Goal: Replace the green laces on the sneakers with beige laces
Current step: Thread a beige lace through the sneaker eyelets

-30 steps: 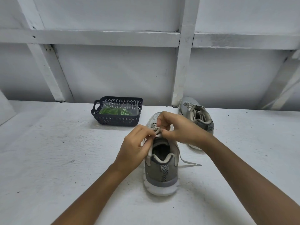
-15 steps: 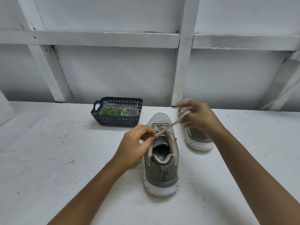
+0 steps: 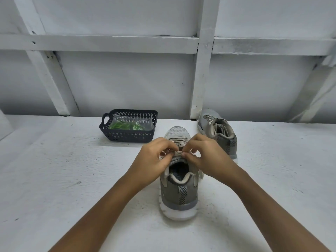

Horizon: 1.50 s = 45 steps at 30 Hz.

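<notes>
Spreading under everything, the white counter (image 3: pixel 54 179) runs back to a white-painted wall (image 3: pixel 127 79) crossed by beams. At the back of the counter, left of centre, sits a dark perforated basket (image 3: pixel 127 138) holding a clear bag with the green laces (image 3: pixel 123 126) inside. Back right, close to the wall, stands the far sneaker (image 3: pixel 225 139), its eyelets threaded with a pale lace.

The near sneaker (image 3: pixel 179 195) stands in the middle, heel toward the person and toe toward the wall. Both hands hang over its tongue and hide the upper eyelets.

The left hand (image 3: pixel 152 164) has its fingers curled, pinching a stretch of the beige lace (image 3: pixel 179 152) at the left of the tongue. The right hand (image 3: pixel 207 157), curled likewise, pinches the same lace just beside it. The fingertips of the two hands almost touch above the shoe's opening.
</notes>
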### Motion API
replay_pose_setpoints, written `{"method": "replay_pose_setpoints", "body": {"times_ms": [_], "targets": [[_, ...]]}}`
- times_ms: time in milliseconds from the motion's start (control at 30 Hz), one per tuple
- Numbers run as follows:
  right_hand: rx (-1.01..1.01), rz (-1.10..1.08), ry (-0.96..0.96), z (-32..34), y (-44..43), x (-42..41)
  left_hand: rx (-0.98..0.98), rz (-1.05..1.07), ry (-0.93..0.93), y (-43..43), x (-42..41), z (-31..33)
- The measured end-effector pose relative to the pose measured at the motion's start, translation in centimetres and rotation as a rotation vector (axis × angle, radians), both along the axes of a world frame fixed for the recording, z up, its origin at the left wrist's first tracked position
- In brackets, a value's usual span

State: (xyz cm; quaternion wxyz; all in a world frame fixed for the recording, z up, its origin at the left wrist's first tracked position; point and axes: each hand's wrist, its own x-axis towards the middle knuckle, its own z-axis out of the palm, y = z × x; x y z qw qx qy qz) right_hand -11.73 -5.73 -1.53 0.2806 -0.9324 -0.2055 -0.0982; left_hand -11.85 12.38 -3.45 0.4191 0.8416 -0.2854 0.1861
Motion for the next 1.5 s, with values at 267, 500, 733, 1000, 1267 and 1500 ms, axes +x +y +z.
{"method": "replay_pose_setpoints", "body": {"times_ms": [267, 500, 733, 1000, 1267, 1500], "targets": [[0.14, -0.182, 0.085, -0.4, -1.8, -0.1, 0.221, 0.184, -0.014, 1.7, -0.2, -0.3], [0.229, -0.215, 0.197, -0.7, -1.5, -0.3, 0.327, 0.262, 0.21, 2.2, -1.0, 0.5], [1.096, -0.031, 0.461, 0.6, -0.2, -1.0, -0.377, 0.201, 0.298, -0.3, -1.0, 1.7], [1.142, -0.052, 0.35, -0.1, 1.8, -0.7, -0.734, 0.049, 0.438, -3.1, -0.3, 1.2], [0.955, -0.08, 0.326, -0.8, 1.7, -0.2, -0.494, -0.09, 0.477, -1.4, -0.4, 1.0], [0.856, -0.066, 0.315, -0.7, 1.8, -0.2, -0.496, -0.162, 0.613, -0.4, 0.3, 1.4]]}}
